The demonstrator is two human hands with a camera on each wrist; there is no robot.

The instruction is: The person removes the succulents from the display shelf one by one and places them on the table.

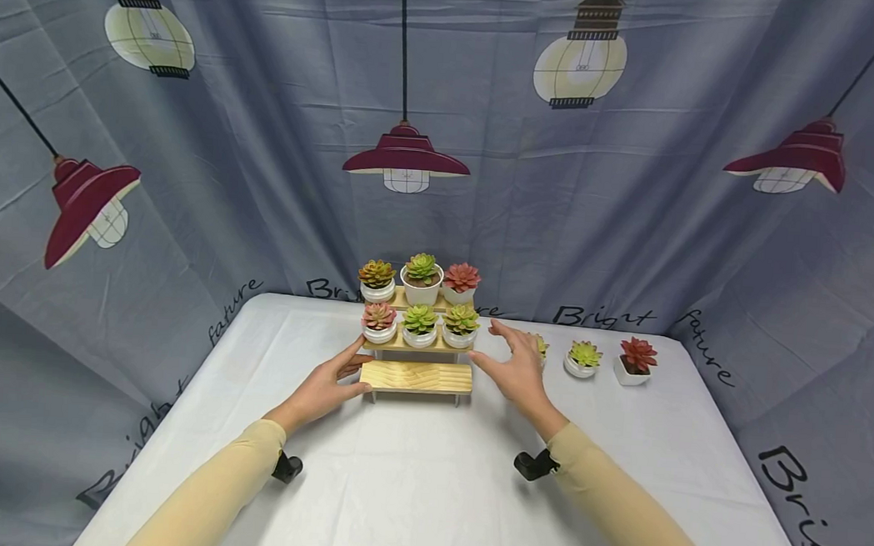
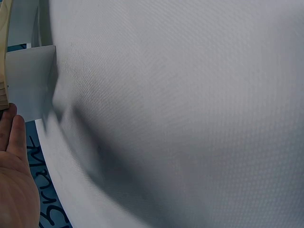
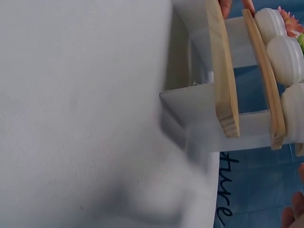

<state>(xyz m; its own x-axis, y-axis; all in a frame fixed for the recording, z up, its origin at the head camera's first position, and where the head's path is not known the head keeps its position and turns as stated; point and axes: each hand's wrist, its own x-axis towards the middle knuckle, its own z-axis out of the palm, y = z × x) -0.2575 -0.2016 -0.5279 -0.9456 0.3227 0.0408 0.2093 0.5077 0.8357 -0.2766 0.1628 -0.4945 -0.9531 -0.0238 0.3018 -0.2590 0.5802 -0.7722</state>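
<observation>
A three-step wooden stand (image 1: pixel 415 378) with white side supports holds potted succulents on its top and middle steps; the bottom step is bare. On the top are an orange-brown succulent (image 1: pixel 377 274), a green one (image 1: pixel 422 270) in a bigger pot and a red one (image 1: pixel 462 280). Pink (image 1: pixel 379 317), green (image 1: pixel 420 318) and yellow-green (image 1: pixel 462 319) ones line the middle step. My left hand (image 1: pixel 328 386) touches the stand's left side with extended fingers. My right hand (image 1: pixel 519 372) is spread beside the right end of the middle step, holding nothing.
Right of the stand, a succulent (image 1: pixel 542 347) is mostly hidden behind my right hand. Farther right stand a yellow-green succulent (image 1: pixel 584 356) in a round pot and a red one (image 1: pixel 636 357) in a square pot. A grey-blue curtain (image 1: pixel 263 170) hangs behind the white table (image 1: pixel 409 488).
</observation>
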